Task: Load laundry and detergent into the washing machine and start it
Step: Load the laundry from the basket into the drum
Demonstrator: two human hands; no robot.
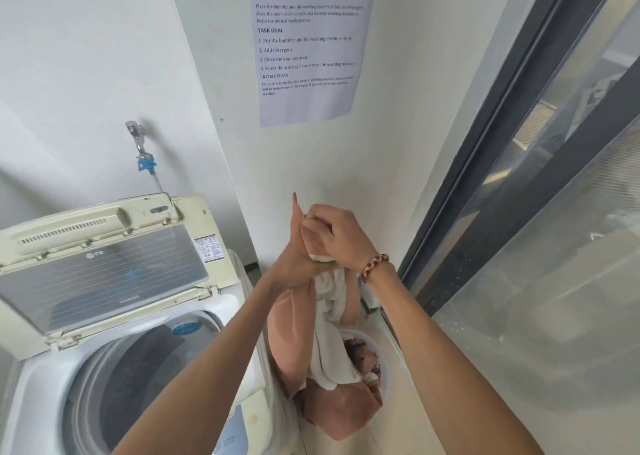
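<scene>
Laundry (329,319): a peach-coloured cloth and a white towel, bunched and held high, right of the washing machine (114,368) and directly above the laundry basket (382,354). The lower ends of the bundle hang into or just above the basket; contact cannot be confirmed. More clothing remains in the basket.

Left hand (294,247): clamped on the upper part of the peach cloth. Right hand (332,236): closed over the top of the same bundle, fingers curled in; a braided band sits at its wrist. Both hands are together.

Step in hand, by judgement: first step, moving laundry from basket to drum (138,385). The lid (100,271) stands open at the far side and the drum shows no cloth in the visible portion. The next move calls for carrying the bundle left, clearing the machine's right rim, and lowering it into the drum without trailing ends catching. No detergent is visible.

Surroundings: light tiled floor (408,420) in a narrow corner; white walls; a tap (136,139) with a blue hose fitting above the machine; a printed task sheet (308,46) on the far wall; a dark-framed sliding glass door (536,195) at right.
</scene>
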